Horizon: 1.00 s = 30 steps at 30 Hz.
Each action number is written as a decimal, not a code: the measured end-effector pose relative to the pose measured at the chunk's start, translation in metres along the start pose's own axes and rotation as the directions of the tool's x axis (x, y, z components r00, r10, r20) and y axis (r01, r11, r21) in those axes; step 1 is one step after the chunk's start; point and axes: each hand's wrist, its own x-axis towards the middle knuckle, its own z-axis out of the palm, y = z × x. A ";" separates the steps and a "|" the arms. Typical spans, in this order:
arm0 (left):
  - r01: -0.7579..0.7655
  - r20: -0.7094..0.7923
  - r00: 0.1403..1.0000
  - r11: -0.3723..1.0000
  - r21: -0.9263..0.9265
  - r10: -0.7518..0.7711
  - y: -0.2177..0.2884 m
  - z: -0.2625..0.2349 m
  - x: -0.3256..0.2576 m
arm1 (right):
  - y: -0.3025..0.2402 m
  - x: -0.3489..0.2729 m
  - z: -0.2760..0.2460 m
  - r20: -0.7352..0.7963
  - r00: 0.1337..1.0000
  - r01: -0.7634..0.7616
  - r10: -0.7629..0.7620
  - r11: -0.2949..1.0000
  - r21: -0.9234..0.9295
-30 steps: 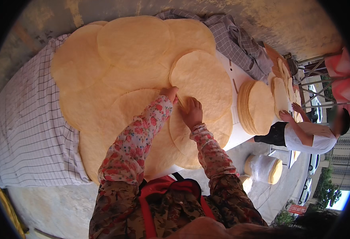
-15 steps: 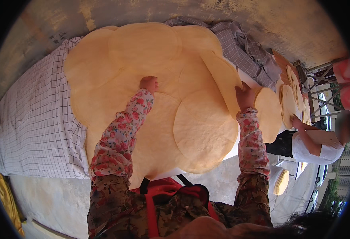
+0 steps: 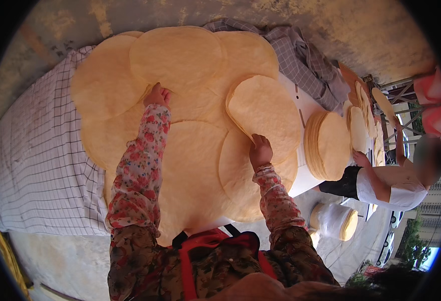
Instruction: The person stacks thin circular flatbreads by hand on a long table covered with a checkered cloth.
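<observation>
Seen from above, the left hand (image 3: 158,95) lies fingers together, pressed on overlapping pale flatbreads (image 3: 178,55) spread out ahead of it; the right hand (image 3: 260,150) pinches the near edge of one round (image 3: 265,113), lifted and tilted just beyond its fingers; a checked cloth (image 3: 35,165) lies left of the left hand; right of the right hand stands a stack (image 3: 328,145), with another person's hand (image 3: 360,159) beside it.

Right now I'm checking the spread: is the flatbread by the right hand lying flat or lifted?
Lifted: the flatbread tilts up, near edge pinched by the right hand.
</observation>
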 end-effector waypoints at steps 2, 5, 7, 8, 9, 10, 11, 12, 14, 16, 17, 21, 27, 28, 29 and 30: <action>-0.002 -0.040 0.999 1.000 -0.009 0.002 0.006 -0.002 -0.011 | -0.007 0.005 0.002 -0.172 0.979 -0.093 0.108 0.991 0.093; 0.015 -0.012 1.000 0.996 0.085 -0.014 0.010 0.002 -0.008 | -0.018 0.008 0.012 -0.285 0.958 -0.013 0.010 1.000 -0.009; 0.028 0.061 0.997 0.971 0.237 -0.044 0.015 -0.002 0.011 | -0.040 0.000 0.016 0.032 0.999 -0.041 0.042 0.998 -0.041; 0.035 0.069 0.996 0.956 0.290 -0.058 0.015 0.001 0.017 | -0.045 -0.007 0.019 0.027 1.000 0.009 -0.006 0.994 -0.106; 0.045 0.074 0.994 0.939 0.342 -0.075 0.015 0.003 0.019 | -0.047 -0.011 0.022 0.028 0.998 0.058 -0.054 0.983 -0.173; 0.054 0.078 0.993 0.918 0.394 -0.092 0.015 0.005 0.022 | -0.042 -0.009 0.021 0.062 0.992 0.114 -0.106 0.984 -0.141; 0.071 0.079 0.990 0.911 0.406 -0.113 0.018 0.008 0.025 | -0.034 -0.005 0.017 0.094 0.983 0.169 -0.159 0.980 -0.106; 0.092 0.082 0.987 0.901 0.424 -0.139 0.021 0.010 0.027 | -0.031 -0.004 0.012 0.125 0.971 0.214 -0.204 0.974 -0.072; 0.085 0.114 0.981 0.884 0.459 -0.154 0.024 0.012 0.030 | -0.033 -0.005 0.011 0.232 0.947 0.247 -0.222 0.966 -0.082; 0.019 0.193 0.973 0.879 0.477 -0.126 0.029 0.020 0.029 | -0.037 -0.001 0.009 0.282 0.937 0.253 -0.204 0.956 -0.148; -0.013 0.218 0.971 0.892 0.452 -0.096 0.029 0.027 0.027 | -0.040 -0.001 0.013 0.284 0.943 0.237 -0.173 0.949 -0.207; -0.166 0.335 0.941 0.928 0.333 0.048 0.032 0.087 -0.018 | -0.011 0.018 0.015 0.256 0.966 0.064 -0.013 0.980 -0.190; -0.247 0.511 0.845 0.963 0.112 0.157 0.061 0.159 -0.078 | -0.032 0.058 -0.104 0.053 0.958 0.285 -0.281 0.954 -0.093; -0.255 0.536 0.827 0.963 0.085 0.172 0.059 0.166 -0.096 | -0.036 0.047 -0.119 0.085 0.949 0.311 -0.304 0.946 -0.089; -0.265 0.563 0.804 0.963 0.049 0.192 0.059 0.172 -0.110 | -0.045 0.031 -0.135 0.111 0.937 0.341 -0.331 0.936 -0.089; -0.268 0.573 0.799 0.961 0.070 0.181 0.056 0.175 -0.118 | -0.051 0.011 -0.143 0.135 0.924 0.371 -0.358 0.925 -0.087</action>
